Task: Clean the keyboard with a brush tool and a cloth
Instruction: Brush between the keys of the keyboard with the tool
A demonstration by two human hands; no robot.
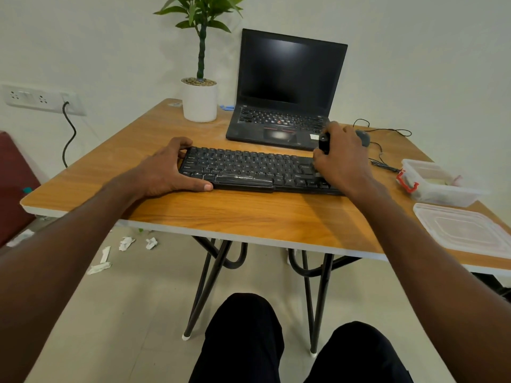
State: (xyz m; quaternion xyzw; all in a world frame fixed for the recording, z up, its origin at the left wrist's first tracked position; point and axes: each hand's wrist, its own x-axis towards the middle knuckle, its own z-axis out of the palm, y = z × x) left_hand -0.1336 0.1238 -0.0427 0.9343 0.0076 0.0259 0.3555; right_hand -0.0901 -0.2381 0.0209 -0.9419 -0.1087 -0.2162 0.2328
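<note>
Black keyboard (pixel 257 170) — left hand (pixel 166 170) grips edge; right hand (pixel 343 158) holds brush tool (pixel 324 142).

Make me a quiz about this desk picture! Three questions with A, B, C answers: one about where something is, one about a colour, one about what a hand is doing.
1. Where does the potted plant stand?
A. Left of the laptop
B. On the keyboard
C. On the floor

2. What colour is the clip on the clear plastic box?
A. Green
B. Red
C. Yellow

3. What is the right hand doing?
A. Lying flat on the table
B. Lifting the lid
C. Gripping a black brush tool over the keyboard

Answers:
1 A, the white pot sits at the back of the table, beside the laptop's left edge.
2 B, a red latch shows on the box's left end.
3 C, its fingers curl round the dark tool above the keys, while the left hand holds the keyboard's left end.
</note>
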